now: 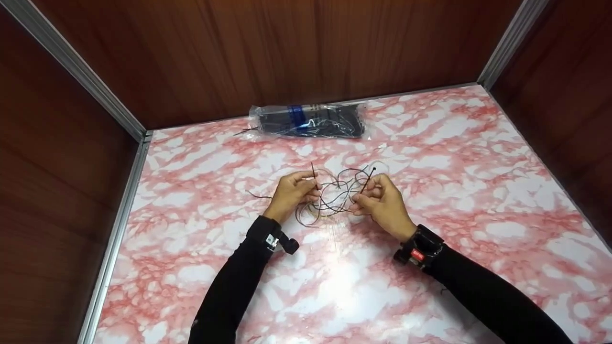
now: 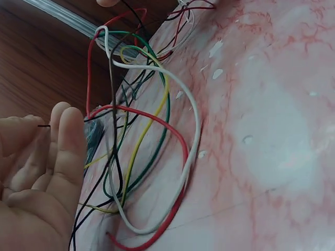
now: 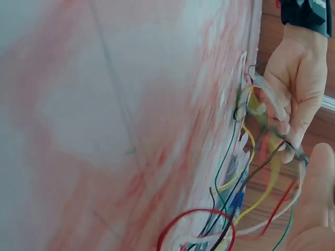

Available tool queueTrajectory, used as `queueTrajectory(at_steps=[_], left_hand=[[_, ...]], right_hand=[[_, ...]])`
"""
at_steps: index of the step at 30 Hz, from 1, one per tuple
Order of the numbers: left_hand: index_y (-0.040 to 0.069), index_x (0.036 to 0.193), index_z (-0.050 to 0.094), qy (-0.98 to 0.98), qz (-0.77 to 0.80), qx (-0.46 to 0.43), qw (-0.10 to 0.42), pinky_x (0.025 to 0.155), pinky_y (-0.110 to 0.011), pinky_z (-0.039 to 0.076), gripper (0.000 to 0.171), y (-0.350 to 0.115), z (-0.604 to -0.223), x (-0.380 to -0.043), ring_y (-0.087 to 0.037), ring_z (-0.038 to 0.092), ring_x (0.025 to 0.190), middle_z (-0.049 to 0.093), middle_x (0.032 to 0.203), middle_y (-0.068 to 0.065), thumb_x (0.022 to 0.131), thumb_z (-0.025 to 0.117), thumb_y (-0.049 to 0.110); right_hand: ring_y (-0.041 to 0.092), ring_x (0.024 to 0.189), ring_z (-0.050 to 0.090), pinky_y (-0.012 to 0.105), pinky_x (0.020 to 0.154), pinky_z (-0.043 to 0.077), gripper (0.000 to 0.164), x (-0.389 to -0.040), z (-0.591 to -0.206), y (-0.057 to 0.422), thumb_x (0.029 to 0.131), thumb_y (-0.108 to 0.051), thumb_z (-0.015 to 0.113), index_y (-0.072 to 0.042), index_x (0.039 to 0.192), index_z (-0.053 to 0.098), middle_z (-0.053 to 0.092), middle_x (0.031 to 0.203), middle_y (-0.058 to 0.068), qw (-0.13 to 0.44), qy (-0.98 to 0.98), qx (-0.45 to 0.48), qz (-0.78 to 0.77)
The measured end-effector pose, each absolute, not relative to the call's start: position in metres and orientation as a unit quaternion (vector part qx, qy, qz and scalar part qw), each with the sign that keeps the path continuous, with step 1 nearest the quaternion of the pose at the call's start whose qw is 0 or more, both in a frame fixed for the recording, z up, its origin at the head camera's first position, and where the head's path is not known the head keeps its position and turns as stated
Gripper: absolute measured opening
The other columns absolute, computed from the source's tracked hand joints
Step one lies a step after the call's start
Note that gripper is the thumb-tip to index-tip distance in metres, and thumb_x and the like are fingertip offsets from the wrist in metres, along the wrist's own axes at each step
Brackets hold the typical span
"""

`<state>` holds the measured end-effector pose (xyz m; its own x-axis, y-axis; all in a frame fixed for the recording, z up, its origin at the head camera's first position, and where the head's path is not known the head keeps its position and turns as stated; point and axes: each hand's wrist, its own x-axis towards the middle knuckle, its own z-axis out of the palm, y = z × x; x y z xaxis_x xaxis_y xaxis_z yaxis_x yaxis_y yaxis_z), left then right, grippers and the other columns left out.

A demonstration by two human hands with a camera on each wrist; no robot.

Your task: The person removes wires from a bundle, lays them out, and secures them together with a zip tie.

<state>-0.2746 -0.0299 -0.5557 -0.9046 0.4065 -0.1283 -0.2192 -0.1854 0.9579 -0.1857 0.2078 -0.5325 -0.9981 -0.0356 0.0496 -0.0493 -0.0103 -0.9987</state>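
Note:
A loose tangle of thin wires (image 1: 337, 191) in red, white, yellow, green and black hangs between the two hands, low over the table. My left hand (image 1: 296, 190) pinches a thin black strip that stands up past its fingers. In my right hand (image 1: 380, 200) the thumb and fingers pinch a black cable tie (image 1: 367, 180), its small head upward. Whether the strip and the tie are one piece is hidden by the fingers and wires. The left wrist view shows a white wire (image 2: 194, 112) and a red wire (image 2: 178, 135) looping beside the left hand (image 2: 42, 172).
At the back of the table a clear plastic bag (image 1: 311, 122) with dark contents and a blue band lies near the wooden wall (image 1: 287, 52). One thin black piece sticks out at its left. Metal-edged walls enclose the red-and-white marbled table (image 1: 478, 200) at the back and sides.

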Motion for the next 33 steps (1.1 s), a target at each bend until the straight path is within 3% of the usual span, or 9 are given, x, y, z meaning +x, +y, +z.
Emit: queueTrajectory(at_steps=[3, 6, 9, 15, 17, 21, 23, 28, 33], left_hand=[[-0.016, 0.121, 0.056, 0.625, 0.755, 0.079, 0.182, 0.062, -0.026, 0.058, 0.037, -0.026, -0.555, -0.273, -0.012, 0.065, 0.065, 0.071, 0.084, -0.009, 0.093, 0.064, 0.007], [-0.01, 0.112, 0.066, 0.689, 0.702, 0.112, 0.143, 0.056, -0.024, 0.053, 0.03, -0.023, -0.554, -0.27, -0.013, 0.06, 0.062, 0.071, 0.081, -0.004, 0.092, 0.067, 0.012], [0.0, 0.105, 0.073, 0.748, 0.635, 0.164, 0.102, 0.056, -0.022, 0.049, 0.022, -0.018, -0.553, -0.266, -0.013, 0.058, 0.062, 0.071, 0.081, -0.005, 0.091, 0.069, 0.016], [0.007, 0.1, 0.076, 0.784, 0.567, 0.247, 0.05, 0.064, -0.019, 0.05, 0.016, -0.01, -0.553, -0.262, -0.008, 0.061, 0.069, 0.072, 0.085, -0.013, 0.09, 0.07, 0.017], [0.006, 0.1, 0.076, 0.781, 0.571, 0.246, 0.051, 0.063, -0.024, 0.054, 0.016, -0.009, -0.554, -0.262, -0.014, 0.063, 0.067, 0.072, 0.084, -0.014, 0.09, 0.07, 0.016], [0.001, 0.102, 0.074, 0.766, 0.597, 0.228, 0.071, 0.057, -0.044, 0.057, 0.019, -0.01, -0.555, -0.262, -0.038, 0.063, 0.061, 0.067, 0.078, -0.025, 0.09, 0.07, 0.014], [0.0, 0.103, 0.074, 0.766, 0.596, 0.229, 0.073, 0.058, -0.048, 0.057, 0.019, -0.011, -0.555, -0.262, -0.042, 0.064, 0.063, 0.067, 0.078, -0.025, 0.09, 0.07, 0.014], [0.005, 0.101, 0.076, 0.78, 0.573, 0.243, 0.064, 0.057, -0.034, 0.057, 0.017, -0.013, -0.552, -0.263, -0.031, 0.066, 0.063, 0.069, 0.078, -0.016, 0.09, 0.07, 0.017], [0.005, 0.102, 0.076, 0.791, 0.555, 0.252, 0.062, 0.057, -0.025, 0.055, 0.017, -0.011, -0.55, -0.262, -0.018, 0.065, 0.061, 0.072, 0.082, -0.011, 0.09, 0.069, 0.016]], right_hand=[[0.027, 0.069, 0.074, 0.044, 0.054, 0.058, 0.024, -0.184, -0.531, 0.208, 0.089, -0.006, 0.069, -0.001, 0.1, 0.049, 0.069, 0.092, 0.027, 0.021, -0.728, 0.029, 0.685], [0.027, 0.067, 0.073, 0.045, 0.051, 0.056, 0.019, -0.184, -0.534, 0.209, 0.09, -0.008, 0.067, -0.001, 0.103, 0.056, 0.071, 0.093, 0.025, 0.032, -0.747, 0.04, 0.662], [0.031, 0.067, 0.072, 0.043, 0.056, 0.058, 0.023, -0.184, -0.538, 0.209, 0.091, -0.005, 0.066, 0.001, 0.11, 0.057, 0.072, 0.093, 0.023, 0.037, -0.757, 0.052, 0.65], [0.045, 0.07, 0.068, 0.049, 0.061, 0.058, 0.03, -0.181, -0.535, 0.206, 0.089, 0.001, 0.066, 0.006, 0.117, 0.056, 0.07, 0.094, 0.029, 0.032, -0.77, 0.06, 0.635], [0.045, 0.07, 0.068, 0.05, 0.061, 0.057, 0.029, -0.179, -0.53, 0.205, 0.089, 0.003, 0.066, 0.006, 0.116, 0.057, 0.07, 0.093, 0.029, 0.032, -0.773, 0.061, 0.631], [0.046, 0.07, 0.068, 0.051, 0.063, 0.057, 0.026, -0.174, -0.522, 0.204, 0.089, 0.007, 0.063, 0.006, 0.114, 0.058, 0.069, 0.092, 0.031, 0.029, -0.773, 0.062, 0.631], [0.047, 0.07, 0.068, 0.051, 0.063, 0.058, 0.025, -0.174, -0.522, 0.204, 0.089, 0.007, 0.061, 0.005, 0.114, 0.059, 0.069, 0.092, 0.032, 0.028, -0.777, 0.066, 0.626], [0.046, 0.069, 0.068, 0.05, 0.062, 0.058, 0.025, -0.179, -0.534, 0.208, 0.09, 0.005, 0.061, 0.004, 0.115, 0.061, 0.068, 0.09, 0.032, 0.021, -0.784, 0.078, 0.616], [0.037, 0.063, 0.068, 0.043, 0.057, 0.058, 0.023, -0.182, -0.54, 0.212, 0.089, 0.001, 0.064, -0.005, 0.112, 0.067, 0.069, 0.084, 0.019, 0.032, -0.815, 0.084, 0.573]])
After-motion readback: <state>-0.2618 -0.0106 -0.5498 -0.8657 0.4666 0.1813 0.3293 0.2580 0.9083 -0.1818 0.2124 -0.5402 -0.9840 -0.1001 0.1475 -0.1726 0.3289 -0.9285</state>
